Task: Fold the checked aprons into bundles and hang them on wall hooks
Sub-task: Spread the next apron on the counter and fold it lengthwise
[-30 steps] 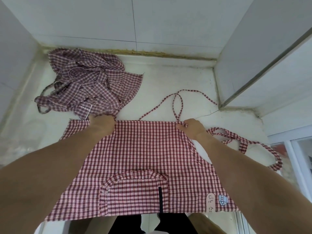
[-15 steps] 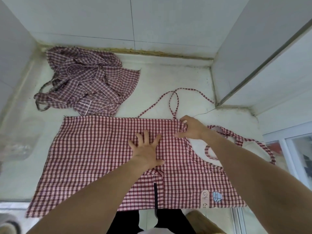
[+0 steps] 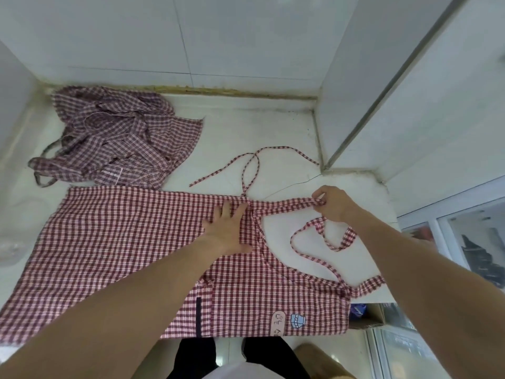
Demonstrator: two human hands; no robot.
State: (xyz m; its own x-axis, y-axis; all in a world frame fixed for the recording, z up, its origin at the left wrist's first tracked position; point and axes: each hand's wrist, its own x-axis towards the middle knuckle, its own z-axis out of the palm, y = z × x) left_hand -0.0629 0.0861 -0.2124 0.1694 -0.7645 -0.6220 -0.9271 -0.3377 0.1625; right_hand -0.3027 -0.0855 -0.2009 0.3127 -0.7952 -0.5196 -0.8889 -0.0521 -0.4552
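1. The white table (image 3: 246, 138) fills the middle of the frame. It is walled in by tiles along the top edge, by a wall at the far left and by a white panel at the upper right. Its near edge runs along the bottom, and its right end stops at the centre right.
2. The red checked apron (image 3: 114, 242) lies spread flat across the lower left and centre. Its near hem hangs just over the table's front edge, and its far edge runs straight across the middle of the frame.
3. A second, crumpled checked apron (image 3: 120, 143) sits in the upper left, close to the back wall. Its near side touches the flat apron's far edge.
4. Bare table shows between the crumpled apron and the right panel, crossed only by a thin looped tie (image 3: 251, 165). More bare table lies inside the curve of the apron's neck strap (image 3: 322, 242) at the centre right.
5. The left hand (image 3: 228, 231) lies flat, fingers straight, pressing the apron near its upper right corner.
6. The right hand (image 3: 332, 205) has its grip pinched on a wide strap (image 3: 287, 207), drawn level towards the right, near the table's right end.
7. Small printed labels (image 3: 288, 322) sit near the apron's lower right hem.
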